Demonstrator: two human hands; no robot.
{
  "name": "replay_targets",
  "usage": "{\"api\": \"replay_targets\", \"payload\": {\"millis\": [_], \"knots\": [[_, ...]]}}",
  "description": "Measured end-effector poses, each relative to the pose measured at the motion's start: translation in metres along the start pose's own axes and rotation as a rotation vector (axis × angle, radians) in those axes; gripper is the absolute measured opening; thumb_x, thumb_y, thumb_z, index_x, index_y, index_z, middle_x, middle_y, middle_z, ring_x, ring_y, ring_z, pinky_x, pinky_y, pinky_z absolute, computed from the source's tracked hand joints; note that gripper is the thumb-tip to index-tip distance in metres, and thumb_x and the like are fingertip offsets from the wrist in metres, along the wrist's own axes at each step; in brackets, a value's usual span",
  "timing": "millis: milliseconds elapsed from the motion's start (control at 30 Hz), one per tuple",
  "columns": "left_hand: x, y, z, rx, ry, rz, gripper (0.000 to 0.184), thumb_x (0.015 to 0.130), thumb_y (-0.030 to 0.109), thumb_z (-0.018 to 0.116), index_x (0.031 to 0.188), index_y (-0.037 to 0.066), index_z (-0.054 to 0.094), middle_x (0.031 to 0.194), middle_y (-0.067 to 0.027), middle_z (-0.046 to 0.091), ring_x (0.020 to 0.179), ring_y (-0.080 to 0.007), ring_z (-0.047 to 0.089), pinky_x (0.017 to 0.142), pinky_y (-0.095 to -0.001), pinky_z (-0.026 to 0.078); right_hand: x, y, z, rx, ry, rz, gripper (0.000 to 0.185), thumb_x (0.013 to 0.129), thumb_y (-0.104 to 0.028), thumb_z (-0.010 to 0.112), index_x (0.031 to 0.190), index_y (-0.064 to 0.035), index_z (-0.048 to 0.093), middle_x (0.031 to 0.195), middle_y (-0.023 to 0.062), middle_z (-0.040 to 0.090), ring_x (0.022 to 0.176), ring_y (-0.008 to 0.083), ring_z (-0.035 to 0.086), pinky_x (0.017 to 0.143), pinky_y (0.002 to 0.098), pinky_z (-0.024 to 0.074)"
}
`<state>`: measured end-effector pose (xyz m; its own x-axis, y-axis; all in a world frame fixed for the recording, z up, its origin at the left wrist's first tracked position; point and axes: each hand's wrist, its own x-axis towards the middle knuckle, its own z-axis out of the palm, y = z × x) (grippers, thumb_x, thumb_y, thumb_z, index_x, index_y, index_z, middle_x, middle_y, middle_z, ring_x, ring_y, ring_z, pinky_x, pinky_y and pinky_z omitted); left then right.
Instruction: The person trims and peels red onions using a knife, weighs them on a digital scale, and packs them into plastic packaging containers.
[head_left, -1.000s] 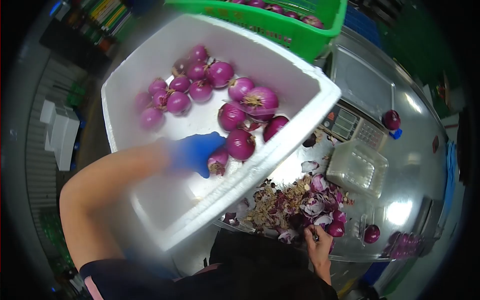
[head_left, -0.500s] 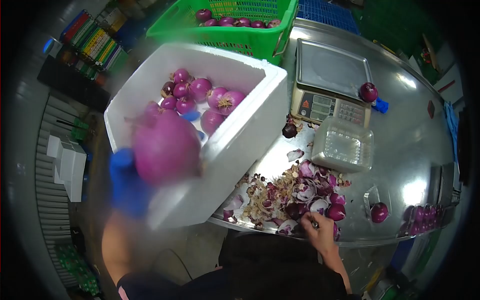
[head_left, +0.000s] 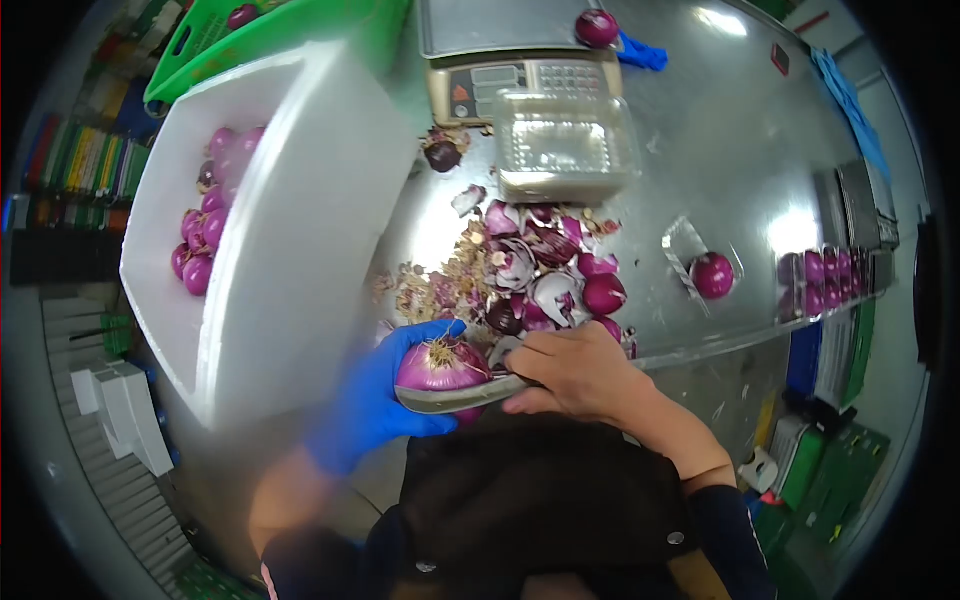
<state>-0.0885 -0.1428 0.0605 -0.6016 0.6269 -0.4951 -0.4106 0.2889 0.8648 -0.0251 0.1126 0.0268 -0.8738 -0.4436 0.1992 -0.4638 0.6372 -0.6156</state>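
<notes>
My left hand, in a blue glove, is wrapped round a red onion with its dry roots facing up. In my bare right hand is a knife, its handle mostly hidden by the fingers. The blade lies across the near side of the onion; whether it has cut in I cannot tell. Just beyond both hands, a heap of purple onion skins and dry root scraps lies on the steel table, with a few onions among it.
At left stands a white foam box of red onions, with a green crate behind. A scale bears one onion. Clear plastic trays stand before it. To the right are a trayed onion and packed onions.
My left hand has brought the onion from over the foam box to my right hand. The knife now rests against the onion. The view has swung right.
</notes>
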Motion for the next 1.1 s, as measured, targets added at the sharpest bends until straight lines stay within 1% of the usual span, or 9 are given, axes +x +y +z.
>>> {"api": "replay_targets", "payload": {"millis": [267, 367, 500, 600, 733, 833, 967, 1067, 1100], "knots": [[0.001, 0.003, 0.012, 0.034, -0.143, -0.048, 0.093, 0.064, 0.003, 0.089, 0.145, 0.005, 0.044, 0.137, -0.0105, 0.055, 0.127, -0.0210, 0.053, 0.107, -0.0365, 0.045, -0.021, 0.009, 0.011, -0.056, 0.055, 0.015, 0.046, 0.088, -0.058, 0.060, 0.076, -0.0134, 0.054, 0.069, 0.0017, 0.052, 0.053, 0.0215, 0.058, 0.045, 0.0344, 0.0445], [0.002, -0.006, 0.014, 0.174, -0.151, 0.071, 0.093, 0.062, 0.004, 0.091, 0.144, 0.005, 0.046, 0.138, -0.0112, 0.055, 0.126, -0.0225, 0.054, 0.106, -0.0369, 0.046, -0.017, 0.002, 0.011, -0.047, 0.095, -0.008, 0.043, 0.088, -0.055, 0.062, 0.076, -0.0140, 0.057, 0.069, 0.0008, 0.052, 0.054, 0.0203, 0.058, 0.045, 0.0343, 0.0441], [-0.006, -0.004, 0.011, 0.102, -0.065, -0.030, 0.092, 0.058, 0.011, 0.093, 0.140, 0.003, 0.050, 0.139, -0.0130, 0.055, 0.127, -0.0248, 0.054, 0.108, -0.0385, 0.043, -0.044, 0.044, 0.038, -0.201, 0.098, 0.012, 0.038, 0.088, -0.048, 0.064, 0.073, -0.0137, 0.058, 0.069, 0.0010, 0.054, 0.057, 0.0202, 0.061, 0.046, 0.0360, 0.0451], [-0.016, -0.012, 0.002, 0.163, 0.061, -0.022, 0.094, 0.054, 0.014, 0.094, 0.137, 0.001, 0.051, 0.139, -0.0143, 0.056, 0.129, -0.0252, 0.053, 0.111, -0.0393, 0.040, -0.059, 0.058, 0.046, -0.012, 0.106, 0.334, 0.036, 0.089, -0.043, 0.064, 0.072, -0.0119, 0.057, 0.070, 0.0028, 0.056, 0.059, 0.0239, 0.061, 0.048, 0.0381, 0.0454], [-0.013, -0.018, 0.006, 0.247, 0.123, 0.118, 0.097, 0.054, 0.009, 0.094, 0.141, 0.005, 0.050, 0.133, -0.0120, 0.057, 0.123, -0.0256, 0.056, 0.105, -0.0386, 0.047, -0.036, 0.031, 0.051, 0.278, 0.206, 0.260, 0.036, 0.094, -0.041, 0.061, 0.077, -0.0098, 0.057, 0.068, 0.0062, 0.055, 0.061, 0.0308, 0.059, 0.051, 0.0419, 0.0451], [-0.011, -0.014, 0.017, 0.306, 0.170, 0.151, 0.096, 0.054, 0.010, 0.093, 0.140, 0.005, 0.050, 0.135, -0.0117, 0.056, 0.123, -0.0260, 0.055, 0.107, -0.0388, 0.045, -0.030, 0.030, 0.042, 0.513, 0.194, 0.382, 0.031, 0.092, -0.038, 0.068, 0.097, -0.0080, 0.063, 0.075, 0.0067, 0.061, 0.065, 0.0238, 0.064, 0.058, 0.0361, 0.0491], [-0.005, -0.012, 0.029, 0.515, 0.248, 0.289, 0.093, 0.053, 0.013, 0.090, 0.137, 0.004, 0.051, 0.135, -0.0125, 0.057, 0.121, -0.0269, 0.056, 0.108, -0.0385, 0.042, -0.016, 0.010, 0.037, 0.793, 0.260, 0.441, 0.048, 0.084, -0.034, 0.078, 0.118, -0.0045, 0.061, 0.085, 0.0059, 0.065, 0.075, 0.0146, 0.063, 0.066, 0.0297, 0.0498], [-0.002, -0.010, 0.037, 0.656, 0.313, 0.330, 0.092, 0.055, 0.014, 0.089, 0.138, 0.003, 0.051, 0.129, -0.0138, 0.058, 0.117, -0.0286, 0.057, 0.104, -0.0387, 0.045, -0.001, -0.007, 0.021, 0.921, 0.107, 0.524, 0.051, 0.082, -0.014, 0.078, 0.128, -0.0047, 0.056, 0.086, 0.0007, 0.062, 0.077, 0.0075, 0.058, 0.064, 0.0267, 0.0449], [-0.001, -0.009, 0.039, 0.690, 0.340, 0.335, 0.092, 0.055, 0.015, 0.089, 0.138, 0.003, 0.051, 0.127, -0.0142, 0.059, 0.116, -0.0291, 0.057, 0.103, -0.0388, 0.046, 0.002, -0.009, 0.022, 0.881, 0.140, 0.459, 0.045, 0.082, -0.017, 0.079, 0.121, -0.0047, 0.060, 0.085, 0.0035, 0.063, 0.074, 0.0108, 0.061, 0.064, 0.0292, 0.0465]]}}
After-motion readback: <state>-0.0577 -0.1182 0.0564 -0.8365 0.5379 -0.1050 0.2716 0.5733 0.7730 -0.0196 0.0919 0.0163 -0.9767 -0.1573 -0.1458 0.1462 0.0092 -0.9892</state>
